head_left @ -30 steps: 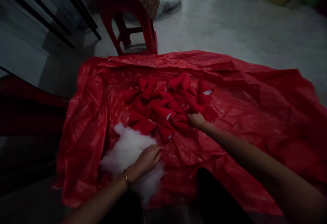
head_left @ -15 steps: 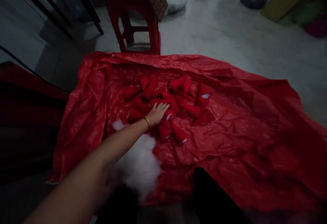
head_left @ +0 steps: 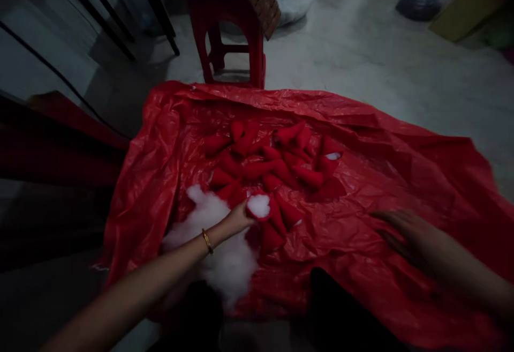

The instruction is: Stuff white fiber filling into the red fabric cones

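On the floor, a crinkled red plastic sheet (head_left: pixel 401 180) carries a heap of small red fabric pieces (head_left: pixel 277 167) and, just beside it on the near left, a pile of white stuffing (head_left: pixel 225 258). At the near edge of the heap, the left hand (head_left: pixel 236 218) holds one red fabric piece with a white opening (head_left: pixel 259 206), its fingers closed around the piece's side; a gold bangle (head_left: pixel 207 241) sits on that wrist. Over the sheet to the right, well apart from the heap, the right hand (head_left: pixel 405 231) hovers blurred, fingers spread and holding nothing. Beyond the sheet stands a red plastic stool (head_left: pixel 233 36)
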Available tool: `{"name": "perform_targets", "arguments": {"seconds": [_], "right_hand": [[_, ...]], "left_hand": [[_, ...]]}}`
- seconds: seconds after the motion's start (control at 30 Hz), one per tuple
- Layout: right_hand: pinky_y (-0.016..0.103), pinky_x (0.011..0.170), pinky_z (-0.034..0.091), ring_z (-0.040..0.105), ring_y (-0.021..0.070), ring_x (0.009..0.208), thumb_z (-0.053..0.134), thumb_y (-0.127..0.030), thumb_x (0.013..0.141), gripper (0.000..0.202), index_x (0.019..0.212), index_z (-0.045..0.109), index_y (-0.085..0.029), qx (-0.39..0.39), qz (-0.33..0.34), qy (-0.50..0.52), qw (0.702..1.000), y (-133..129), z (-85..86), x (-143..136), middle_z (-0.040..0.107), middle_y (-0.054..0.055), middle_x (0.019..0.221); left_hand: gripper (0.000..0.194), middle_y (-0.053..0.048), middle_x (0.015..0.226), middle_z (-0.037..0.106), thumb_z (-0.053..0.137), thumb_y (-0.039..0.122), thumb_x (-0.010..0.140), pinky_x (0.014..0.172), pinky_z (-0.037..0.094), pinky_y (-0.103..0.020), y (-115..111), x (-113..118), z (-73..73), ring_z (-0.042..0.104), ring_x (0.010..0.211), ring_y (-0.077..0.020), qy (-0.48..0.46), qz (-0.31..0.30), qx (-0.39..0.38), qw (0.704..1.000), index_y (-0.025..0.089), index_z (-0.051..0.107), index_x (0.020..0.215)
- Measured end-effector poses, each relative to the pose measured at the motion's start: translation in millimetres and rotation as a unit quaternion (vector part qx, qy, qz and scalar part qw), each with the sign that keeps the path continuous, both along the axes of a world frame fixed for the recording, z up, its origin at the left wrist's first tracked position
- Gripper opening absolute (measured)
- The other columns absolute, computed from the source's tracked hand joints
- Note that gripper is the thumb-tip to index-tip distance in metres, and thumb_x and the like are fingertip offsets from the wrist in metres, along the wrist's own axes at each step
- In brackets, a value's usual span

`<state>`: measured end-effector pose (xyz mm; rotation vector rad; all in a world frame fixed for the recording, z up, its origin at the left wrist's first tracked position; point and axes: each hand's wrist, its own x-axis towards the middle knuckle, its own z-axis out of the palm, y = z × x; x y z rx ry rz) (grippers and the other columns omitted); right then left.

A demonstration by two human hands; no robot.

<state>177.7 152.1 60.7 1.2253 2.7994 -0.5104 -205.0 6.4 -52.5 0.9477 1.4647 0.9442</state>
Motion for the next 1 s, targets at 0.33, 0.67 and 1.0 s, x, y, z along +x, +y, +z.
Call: {"name": "perform_targets", "arguments": {"seconds": [0.33, 0.67, 1.0], "right_hand": [[0.039, 0.1, 0.045, 0.058, 0.0325, 0.115, 0.06, -0.027, 0.089, 0.048, 0.13, 0.053, -0.003, -0.069, 0.038, -0.118, 0.99, 88.9, -181.2, -254.4, 0.057, 0.026, 0.133], [0.05, 0.097, 0.047, 0.053, 0.0331, 0.12, 0.042, -0.006, 0.089, 0.067, 0.151, 0.044, -0.031, 0.008, 0.215, -0.095, 0.972, 50.2, -167.4, -175.4, 0.028, 0.011, 0.164], [0.038, 0.099, 0.05, 0.065, 0.0274, 0.107, 0.053, -0.031, 0.094, 0.034, 0.12, 0.069, -0.016, -0.216, 0.113, -0.048, 0.969, 44.1, -139.5, -202.0, 0.071, 0.012, 0.121]], "left_hand": [[0.039, -0.008, 0.109, 0.076, 0.081, 0.039, 0.066, 0.1, 0.05, -0.049, -32.1, 1.0, -6.9, 0.067, 0.105, -0.0305, -0.106, 0.086, -0.061, 0.989, 0.022, 0.071, 0.1], [0.073, -0.013, 0.15, 0.053, 0.078, 0.026, 0.07, 0.113, 0.043, -0.049, -50.5, -13.2, 4.7, 0.049, 0.137, -0.0352, -0.122, 0.105, -0.034, 0.986, 0.023, 0.051, 0.137], [0.052, -0.012, 0.125, 0.068, 0.078, 0.031, 0.075, 0.101, 0.05, -0.04, -37.9, -18.3, 16.7, 0.064, 0.11, -0.0244, -0.249, 0.134, -0.056, 0.958, 0.017, 0.057, 0.121]]}}
